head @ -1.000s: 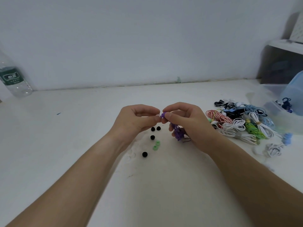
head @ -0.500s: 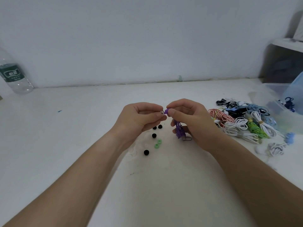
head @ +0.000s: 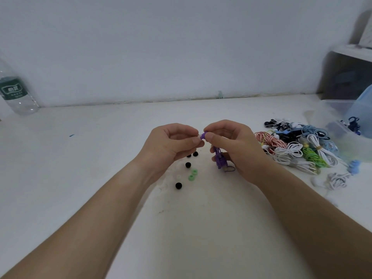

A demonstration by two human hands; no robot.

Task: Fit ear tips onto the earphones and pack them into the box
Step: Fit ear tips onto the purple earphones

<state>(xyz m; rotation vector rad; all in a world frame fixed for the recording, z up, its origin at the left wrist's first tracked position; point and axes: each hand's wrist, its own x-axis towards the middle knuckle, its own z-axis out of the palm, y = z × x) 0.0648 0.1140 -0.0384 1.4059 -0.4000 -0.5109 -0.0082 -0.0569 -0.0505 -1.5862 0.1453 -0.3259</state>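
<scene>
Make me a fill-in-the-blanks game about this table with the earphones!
The right hand holds ____ earphones.
Near the black ear tips lie two ____ ear tips.
The water bottle stands on the person's ____ side.
Missing words: purple, green, left.

Saw purple earphones (head: 203, 135) held aloft, bud uppermost, bundled cable hanging below, with what looked like a clear ear tip (head: 199, 137) against the bud. Counted four black ear tips (head: 178, 185) and two green ear tips (head: 192, 175) loose underneath. Noted clear box (head: 338, 102) far right.
</scene>
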